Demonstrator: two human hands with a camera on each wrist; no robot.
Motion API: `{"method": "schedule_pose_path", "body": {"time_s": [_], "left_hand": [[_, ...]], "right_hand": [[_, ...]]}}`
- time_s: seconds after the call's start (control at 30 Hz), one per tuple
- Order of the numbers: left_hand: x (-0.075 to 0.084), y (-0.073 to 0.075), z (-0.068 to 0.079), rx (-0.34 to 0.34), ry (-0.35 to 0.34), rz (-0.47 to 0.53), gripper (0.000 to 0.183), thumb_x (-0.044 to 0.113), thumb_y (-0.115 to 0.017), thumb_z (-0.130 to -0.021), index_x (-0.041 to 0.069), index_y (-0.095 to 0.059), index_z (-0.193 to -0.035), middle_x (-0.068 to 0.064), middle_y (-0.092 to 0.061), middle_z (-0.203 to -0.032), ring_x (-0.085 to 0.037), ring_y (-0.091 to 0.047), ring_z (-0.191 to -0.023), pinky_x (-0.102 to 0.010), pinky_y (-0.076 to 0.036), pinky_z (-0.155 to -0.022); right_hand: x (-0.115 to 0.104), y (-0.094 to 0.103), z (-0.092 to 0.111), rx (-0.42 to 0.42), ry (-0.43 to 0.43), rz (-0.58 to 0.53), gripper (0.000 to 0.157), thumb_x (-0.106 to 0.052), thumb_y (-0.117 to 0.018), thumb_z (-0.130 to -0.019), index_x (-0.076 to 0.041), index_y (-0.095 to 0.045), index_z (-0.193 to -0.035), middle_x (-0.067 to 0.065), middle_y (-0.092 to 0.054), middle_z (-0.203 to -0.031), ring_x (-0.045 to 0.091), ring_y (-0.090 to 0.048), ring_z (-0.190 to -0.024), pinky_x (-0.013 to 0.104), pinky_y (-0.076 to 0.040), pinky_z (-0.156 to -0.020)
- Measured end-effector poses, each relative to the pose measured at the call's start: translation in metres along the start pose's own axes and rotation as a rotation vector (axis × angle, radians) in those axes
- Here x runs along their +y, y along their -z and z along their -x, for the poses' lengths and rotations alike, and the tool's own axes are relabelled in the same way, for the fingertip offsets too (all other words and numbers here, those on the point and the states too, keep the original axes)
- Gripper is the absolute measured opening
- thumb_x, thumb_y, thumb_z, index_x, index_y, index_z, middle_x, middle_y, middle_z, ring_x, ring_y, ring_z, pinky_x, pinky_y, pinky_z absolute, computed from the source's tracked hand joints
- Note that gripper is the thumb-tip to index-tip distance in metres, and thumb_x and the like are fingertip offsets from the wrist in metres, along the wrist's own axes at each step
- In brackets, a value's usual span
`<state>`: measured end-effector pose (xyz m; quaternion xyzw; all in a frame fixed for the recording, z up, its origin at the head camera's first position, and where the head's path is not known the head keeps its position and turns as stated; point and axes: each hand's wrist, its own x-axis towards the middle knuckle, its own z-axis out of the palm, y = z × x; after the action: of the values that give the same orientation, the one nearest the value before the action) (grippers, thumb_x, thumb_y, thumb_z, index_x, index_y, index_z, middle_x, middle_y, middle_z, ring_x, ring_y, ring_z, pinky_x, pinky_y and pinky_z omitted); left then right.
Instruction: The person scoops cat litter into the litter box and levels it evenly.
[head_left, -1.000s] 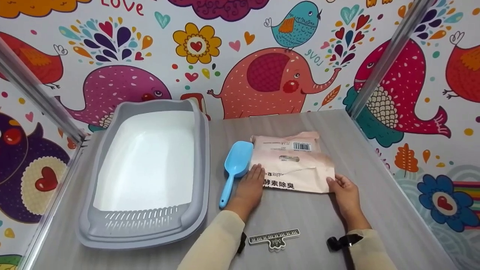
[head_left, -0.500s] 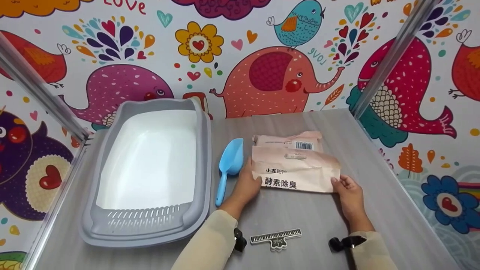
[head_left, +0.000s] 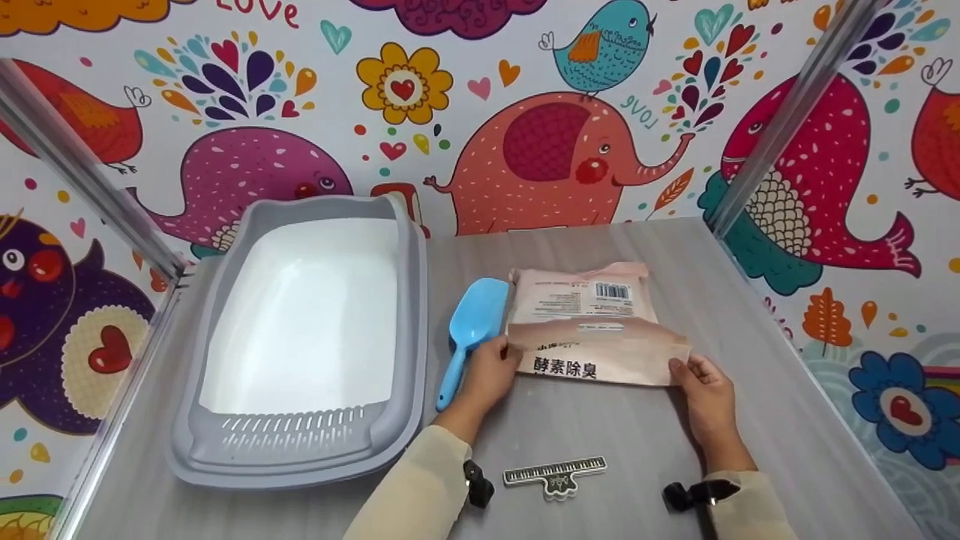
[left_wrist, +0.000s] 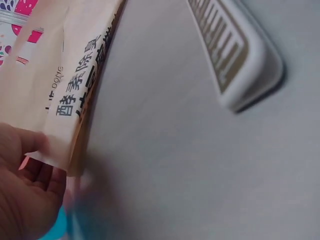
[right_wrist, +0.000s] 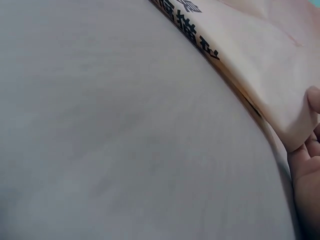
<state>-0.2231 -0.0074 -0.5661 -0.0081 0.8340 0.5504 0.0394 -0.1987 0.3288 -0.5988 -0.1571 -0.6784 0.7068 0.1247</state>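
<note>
While the left hand (head_left: 491,369) pinches the near left corner of a pale pink packet (head_left: 585,341), thumb above and fingers beneath, the right hand (head_left: 709,391) pinches the near right corner likewise. Packet: lying on the grey counter (head_left: 615,435), near part folded over, black lettering along the near edge, barcode on the far part. Scoop (head_left: 480,311): light blue, just left of the packet, handle towards the person. Tray (head_left: 281,454): grey rim, white interior, slotted near end, left of the scoop. Clip (head_left: 556,478): keyboard-patterned, lying between the forearms. Wall (head_left: 480,34): printed with cartoon animals.
</note>
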Motion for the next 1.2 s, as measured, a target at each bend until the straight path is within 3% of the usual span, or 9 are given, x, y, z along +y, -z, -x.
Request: {"method": "schedule_pose_path", "body": {"time_s": [0.13,0.2,0.37,0.47,0.63,0.8,1.0,1.07,1.2], "left_hand": [[0.0,0.003,0.007,-0.014,-0.042,-0.017,0.009,0.011,-0.063,-0.101,0.008,-0.066,-0.093,-0.001,-0.06,-0.085,-0.012,-0.054,-0.078,-0.027,-0.045,-0.069],[0.001,0.005,0.011,-0.025,-0.067,-0.021,0.006,0.011,-0.064,-0.1,0.007,-0.068,-0.097,-0.002,-0.063,-0.088,-0.012,-0.055,-0.08,-0.028,-0.047,-0.072],[0.001,0.011,0.019,-0.04,-0.14,-0.064,0.016,0.007,-0.069,-0.097,0.008,-0.075,-0.111,-0.004,-0.076,-0.104,-0.011,-0.062,-0.087,-0.031,-0.055,-0.081],[-0.001,0.014,0.023,-0.049,-0.189,-0.134,0.014,0.005,-0.07,-0.096,0.01,-0.077,-0.106,-0.002,-0.079,-0.107,-0.012,-0.065,-0.091,-0.032,-0.058,-0.085],[-0.001,0.017,0.031,-0.106,-0.26,-0.326,0.025,-0.002,-0.068,-0.094,0.014,-0.079,-0.108,0.001,-0.078,-0.112,-0.015,-0.07,-0.103,-0.037,-0.059,-0.094],[0.0,0.023,0.037,-0.206,-0.373,-0.567,0.035,-0.001,-0.066,-0.094,0.02,-0.078,-0.12,0.003,-0.076,-0.121,-0.017,-0.069,-0.115,-0.036,-0.056,-0.102],[-0.006,0.029,0.043,-0.275,-0.453,-0.693,0.035,0.007,-0.061,-0.098,0.021,-0.075,-0.128,0.002,-0.075,-0.127,-0.018,-0.069,-0.121,-0.035,-0.055,-0.105],[-0.009,0.029,0.045,-0.289,-0.425,-0.685,0.032,0.013,-0.058,-0.1,0.019,-0.075,-0.127,0.001,-0.075,-0.128,-0.019,-0.069,-0.122,-0.036,-0.054,-0.105],[-0.014,0.026,0.048,-0.313,-0.283,-0.611,0.036,0.027,-0.053,-0.102,0.014,-0.075,-0.127,-0.002,-0.073,-0.132,-0.025,-0.065,-0.129,-0.043,-0.05,-0.111]], "right_hand": [[-0.001,0.005,0.007,-0.026,0.01,-0.033,0.013,-0.005,-0.072,-0.096,-0.005,-0.063,-0.086,-0.008,-0.059,-0.069,0.004,-0.055,-0.067,0.018,-0.048,-0.063],[-0.002,0.008,0.009,-0.054,0.023,-0.019,0.014,-0.004,-0.071,-0.095,-0.001,-0.061,-0.086,-0.008,-0.063,-0.072,0.004,-0.058,-0.069,0.018,-0.05,-0.066],[-0.003,0.018,0.016,-0.1,0.107,0.167,0.016,-0.008,-0.074,-0.095,0.005,-0.072,-0.103,-0.011,-0.073,-0.084,0.003,-0.06,-0.075,0.017,-0.051,-0.071],[-0.003,0.023,0.021,-0.123,0.197,0.283,0.019,-0.006,-0.075,-0.093,0.006,-0.074,-0.108,-0.015,-0.074,-0.089,0.001,-0.062,-0.078,0.014,-0.051,-0.071],[-0.005,0.032,0.029,-0.235,0.31,0.321,0.018,0.009,-0.072,-0.089,0.01,-0.073,-0.108,-0.015,-0.076,-0.098,0.0,-0.068,-0.09,0.014,-0.055,-0.076],[-0.011,0.042,0.033,-0.353,0.399,0.448,0.025,0.011,-0.076,-0.083,0.003,-0.077,-0.107,-0.003,-0.078,-0.103,-0.004,-0.068,-0.095,0.01,-0.053,-0.081],[-0.021,0.051,0.04,-0.453,0.449,0.75,0.036,0.002,-0.082,-0.079,-0.017,-0.083,-0.11,0.006,-0.079,-0.11,-0.007,-0.065,-0.101,0.006,-0.047,-0.088],[-0.023,0.054,0.042,-0.488,0.489,0.828,0.04,0.003,-0.083,-0.078,-0.02,-0.082,-0.112,0.005,-0.079,-0.113,-0.006,-0.066,-0.104,0.004,-0.044,-0.09],[-0.021,0.056,0.045,-0.554,0.602,0.865,0.043,0.005,-0.083,-0.076,-0.016,-0.082,-0.113,0.008,-0.079,-0.115,-0.003,-0.067,-0.111,-0.001,-0.037,-0.095]]}}
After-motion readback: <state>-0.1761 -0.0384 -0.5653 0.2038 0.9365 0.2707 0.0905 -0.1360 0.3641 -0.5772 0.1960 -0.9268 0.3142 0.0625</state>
